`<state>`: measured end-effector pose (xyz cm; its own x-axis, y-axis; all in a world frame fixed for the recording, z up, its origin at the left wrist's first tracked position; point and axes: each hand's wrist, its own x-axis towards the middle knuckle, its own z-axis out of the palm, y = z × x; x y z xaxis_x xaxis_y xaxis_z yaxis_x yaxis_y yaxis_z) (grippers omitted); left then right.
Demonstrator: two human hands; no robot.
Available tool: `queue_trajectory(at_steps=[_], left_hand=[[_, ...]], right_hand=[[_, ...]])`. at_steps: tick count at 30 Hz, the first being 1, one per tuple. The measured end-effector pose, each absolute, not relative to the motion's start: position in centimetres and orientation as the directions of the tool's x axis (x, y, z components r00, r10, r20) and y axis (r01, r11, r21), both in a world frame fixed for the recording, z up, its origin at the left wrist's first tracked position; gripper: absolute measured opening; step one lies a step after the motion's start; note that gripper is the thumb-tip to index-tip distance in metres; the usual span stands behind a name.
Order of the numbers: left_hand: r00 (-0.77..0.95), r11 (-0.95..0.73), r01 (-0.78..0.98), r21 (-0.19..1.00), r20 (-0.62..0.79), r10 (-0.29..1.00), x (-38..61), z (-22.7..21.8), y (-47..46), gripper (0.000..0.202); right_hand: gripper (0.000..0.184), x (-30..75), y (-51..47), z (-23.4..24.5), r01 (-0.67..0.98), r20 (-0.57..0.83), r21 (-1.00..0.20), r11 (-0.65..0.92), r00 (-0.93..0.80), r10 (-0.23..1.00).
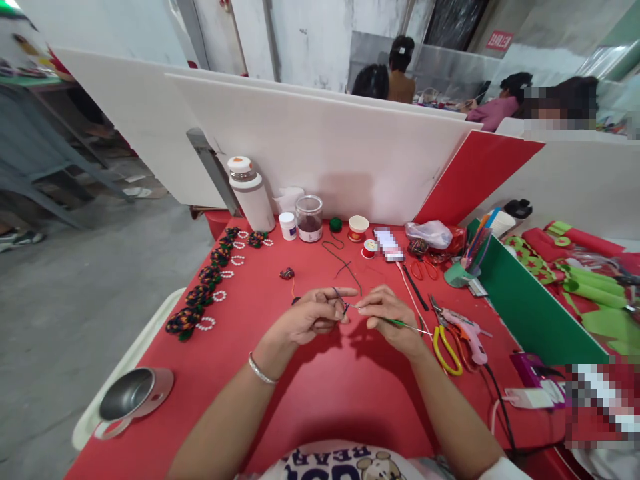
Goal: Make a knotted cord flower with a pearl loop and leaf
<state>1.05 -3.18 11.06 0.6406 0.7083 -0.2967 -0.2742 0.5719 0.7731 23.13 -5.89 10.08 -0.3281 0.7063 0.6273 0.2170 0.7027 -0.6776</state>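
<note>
My left hand (pixel 313 317) pinches a small piece of dark yarn work (pixel 345 307) above the red table, its index finger stretched out with yarn across it. In my right hand (pixel 393 317) is a thin crochet hook (pixel 397 323) with a green grip; its tip meets the yarn between both hands. A dark green strand (pixel 356 277) trails on the table just beyond. Past my left hand lies a small ball of multicoloured yarn (pixel 287 273), with an orange thread leading toward the hand. Part of a dark thing beside my left wrist is hidden.
Several knitted pieces with bead loops (pixel 200 293) line the left side. A steel mug (pixel 133 397) stands near the left edge. Behind are a flask (pixel 251 200), a clear jar (pixel 309 220) and a phone (pixel 389 245). Pliers (pixel 447 350) and a glue gun (pixel 467 333) lie right.
</note>
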Motion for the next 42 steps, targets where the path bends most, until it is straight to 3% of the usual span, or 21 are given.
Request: queue_trajectory(at_steps=[8,13,17,19,22,24,27,31,37,42], left_hand=[[0.681,0.580,-0.237,0.779,-0.292,0.671,0.3,10.9,-2.8,0.051],[0.712,0.609,-0.214,0.764,-0.304,0.633,0.6,11.1,-3.0,0.053],[0.532,0.422,-0.269,0.866,-0.231,0.815,2.3,11.1,-3.8,0.055],[0.355,0.235,-0.252,0.939,-0.136,0.925,3.3,10.9,-4.2,0.043],[0.218,0.082,-0.150,0.985,-0.048,0.975,4.3,10.5,-4.6,0.008],[0.197,0.063,-0.166,0.984,-0.029,0.980,4.6,10.3,-4.6,0.008],[0.265,0.172,-0.291,0.941,-0.093,0.960,4.5,10.4,-4.6,0.035],[0.446,0.393,-0.372,0.841,-0.209,0.870,3.7,10.9,-4.5,0.061],[0.595,0.549,-0.284,0.786,-0.305,0.743,2.1,11.0,-3.9,0.064],[0.652,0.566,-0.218,0.795,-0.313,0.691,1.2,10.6,-3.3,0.057]], right_hand=[[0.023,24.2,-5.8,11.3,0.135,0.563,-0.746,0.652,-0.395,0.726],[0.028,23.5,-5.8,9.3,0.004,0.476,-0.862,0.506,-0.331,0.814],[0.035,21.0,-6.3,6.5,-0.153,0.477,-0.874,0.461,-0.089,0.875],[0.026,19.8,-6.7,6.1,-0.096,0.491,-0.867,0.489,0.005,0.871],[0.018,19.1,-7.3,6.7,0.159,0.594,-0.799,0.580,0.057,0.803],[0.020,19.2,-7.5,7.3,0.328,0.680,-0.700,0.635,0.033,0.732],[0.025,19.5,-7.7,7.6,0.426,0.746,-0.602,0.675,-0.002,0.666],[0.024,19.8,-7.6,7.2,0.373,0.754,-0.608,0.700,-0.004,0.657],[0.022,21.4,-6.5,8.0,0.193,0.685,-0.683,0.704,-0.164,0.710],[0.022,23.2,-6.0,9.9,0.206,0.620,-0.691,0.693,-0.325,0.714]])
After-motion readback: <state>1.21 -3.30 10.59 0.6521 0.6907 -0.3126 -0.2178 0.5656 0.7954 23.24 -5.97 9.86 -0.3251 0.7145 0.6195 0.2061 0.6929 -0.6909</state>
